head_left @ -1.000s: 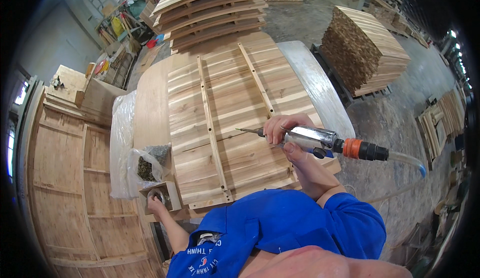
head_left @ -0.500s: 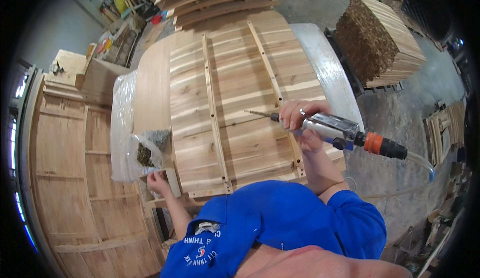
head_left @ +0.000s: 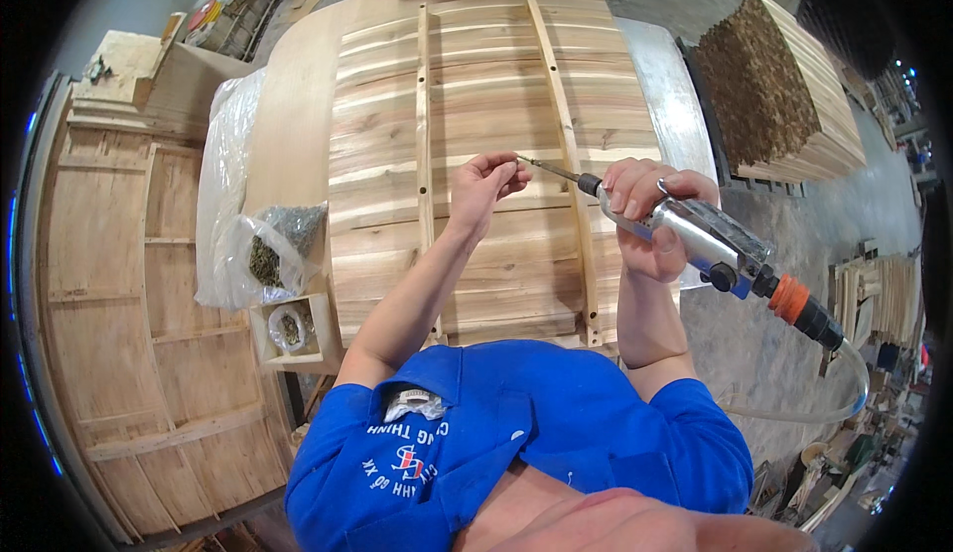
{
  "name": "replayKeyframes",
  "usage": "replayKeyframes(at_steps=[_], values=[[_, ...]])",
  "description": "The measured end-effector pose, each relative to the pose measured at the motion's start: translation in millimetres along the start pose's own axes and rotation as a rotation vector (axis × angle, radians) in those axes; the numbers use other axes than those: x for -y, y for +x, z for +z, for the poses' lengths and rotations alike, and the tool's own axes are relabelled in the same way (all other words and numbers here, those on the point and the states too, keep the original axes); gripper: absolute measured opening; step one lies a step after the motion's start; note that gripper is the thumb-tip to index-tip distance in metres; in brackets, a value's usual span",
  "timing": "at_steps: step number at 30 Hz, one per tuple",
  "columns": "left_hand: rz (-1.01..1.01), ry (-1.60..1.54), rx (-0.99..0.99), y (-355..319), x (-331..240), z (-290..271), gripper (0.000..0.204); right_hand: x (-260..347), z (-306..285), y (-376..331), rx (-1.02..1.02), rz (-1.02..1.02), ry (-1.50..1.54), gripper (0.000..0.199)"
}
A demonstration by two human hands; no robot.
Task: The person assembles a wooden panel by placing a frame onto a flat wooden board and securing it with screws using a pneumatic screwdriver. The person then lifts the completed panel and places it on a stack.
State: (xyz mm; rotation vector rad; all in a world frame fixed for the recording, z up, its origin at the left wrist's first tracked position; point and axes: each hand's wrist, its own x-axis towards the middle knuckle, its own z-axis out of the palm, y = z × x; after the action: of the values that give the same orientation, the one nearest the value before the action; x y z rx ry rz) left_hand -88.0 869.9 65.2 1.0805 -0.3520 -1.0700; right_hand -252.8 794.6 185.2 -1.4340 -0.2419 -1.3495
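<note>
My right hand (head_left: pixel 650 209) is wrapped round a silver air screwdriver (head_left: pixel 707 246) with an orange and black hose coupling. Its long thin bit (head_left: pixel 556 171) points left over the slatted wooden panel (head_left: pixel 496 244). At the bit's tip, the fingers of my left hand (head_left: pixel 486 190) pinch a small screw, mostly hidden by the fingertips. Two wooden battens (head_left: pixel 425 135) with dark holes run lengthwise along the panel. Left of my left forearm, a small wooden box (head_left: pixel 325 326) holds an open plastic bag of small metal pieces (head_left: pixel 289 328).
A larger clear bag of small pieces (head_left: pixel 266 257) lies behind the box. Plastic-wrapped boards (head_left: pixel 223 180) edge the panel's left side. A stack of slats (head_left: pixel 784 85) stands at the far right. The air hose (head_left: pixel 856 383) curves down on the right.
My left hand has moved from the small box up and right to the bit's tip. My right hand has shifted slightly right with the air screwdriver. The view has tilted.
</note>
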Motion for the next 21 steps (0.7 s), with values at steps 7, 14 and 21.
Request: replayKeyframes(at_steps=[7, 14, 21], values=[[-0.029, -0.006, -0.008, 22.5, 5.6, 2.9, 0.018, -27.5, -8.5, -6.6, -0.055, 0.095, -0.033, 0.037], [0.017, 0.077, -0.045, 36.1, 12.4, -10.8, 0.016, -55.4, -9.5, -7.8, -0.078, 0.145, -0.026, 0.038], [-0.086, -0.018, -0.004, 48.7, 23.1, -8.8, 0.018, -90.5, -12.5, -11.2, -0.05, 0.191, -0.016, 0.038]])
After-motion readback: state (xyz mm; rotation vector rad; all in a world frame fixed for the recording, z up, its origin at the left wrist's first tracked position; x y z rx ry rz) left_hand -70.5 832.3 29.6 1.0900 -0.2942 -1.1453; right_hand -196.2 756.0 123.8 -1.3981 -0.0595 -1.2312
